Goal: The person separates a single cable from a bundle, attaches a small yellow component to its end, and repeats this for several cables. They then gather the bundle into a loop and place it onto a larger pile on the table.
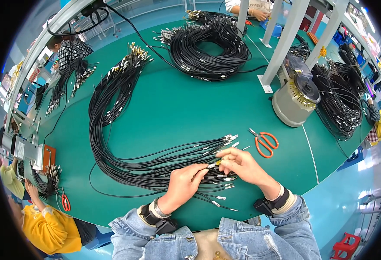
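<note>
A bundle of black cables [99, 143] with silvery and white ends curves in a C shape over the green table. My left hand [182, 185] pinches one black cable close to its end, thumb and forefinger together. At that cable's white and yellow end [214, 164], the fingers of my right hand [241, 167] are closed on the tip. Loose cable ends [230, 138] fan out around and below both hands. Orange-handled pliers [265, 143] lie apart, beyond my right hand, with their jaws pointing up and left.
A large cable coil [208, 47] lies at the back. To the right are metal posts [281, 47], a round grey machine [295, 102] and hanging cables [340, 104]. Co-workers sit around, one in yellow [52, 229] at left near red-handled pliers [66, 202]. A red stool [346, 247] stands lower right.
</note>
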Motion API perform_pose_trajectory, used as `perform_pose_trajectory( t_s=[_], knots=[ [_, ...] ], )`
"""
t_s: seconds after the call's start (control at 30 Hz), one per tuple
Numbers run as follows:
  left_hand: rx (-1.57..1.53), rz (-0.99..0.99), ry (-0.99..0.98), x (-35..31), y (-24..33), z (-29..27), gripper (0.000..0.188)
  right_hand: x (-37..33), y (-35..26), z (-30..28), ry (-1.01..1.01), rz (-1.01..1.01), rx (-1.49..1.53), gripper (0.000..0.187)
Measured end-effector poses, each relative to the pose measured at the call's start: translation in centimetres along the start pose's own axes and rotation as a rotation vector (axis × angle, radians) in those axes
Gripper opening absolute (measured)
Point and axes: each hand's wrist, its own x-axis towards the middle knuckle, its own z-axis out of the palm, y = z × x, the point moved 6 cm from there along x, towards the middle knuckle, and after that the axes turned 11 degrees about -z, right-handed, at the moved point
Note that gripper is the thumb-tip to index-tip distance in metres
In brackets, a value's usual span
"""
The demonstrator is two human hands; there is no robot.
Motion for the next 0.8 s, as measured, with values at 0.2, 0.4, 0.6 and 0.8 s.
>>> perform_pose_trajectory(
  t_s=[0.2, 0.4, 0.6, 0.8],
  knots=[
    [0.101, 0.186, 0.141, 0.0, 0.4, 0.4, 0.017, 0.0, 1.8, -0.1, 0.022, 0.095, 0.196, 0.016],
    [0.112, 0.149, 0.161, 0.4, 0.5, 0.6, 0.017, -0.1, 1.3, 0.6, 0.063, 0.157, 0.260, 0.013],
    [0.161, 0.187, 0.153, 0.3, 0.7, 0.9, 0.013, -0.5, 2.2, 0.3, 0.091, 0.192, 0.219, 0.011],
    [0.058, 0.082, 0.092, 0.3, 0.1, 1.4, 0.011, -0.6, 2.0, 0.3, 0.107, 0.169, 0.260, 0.012]
  ],
)
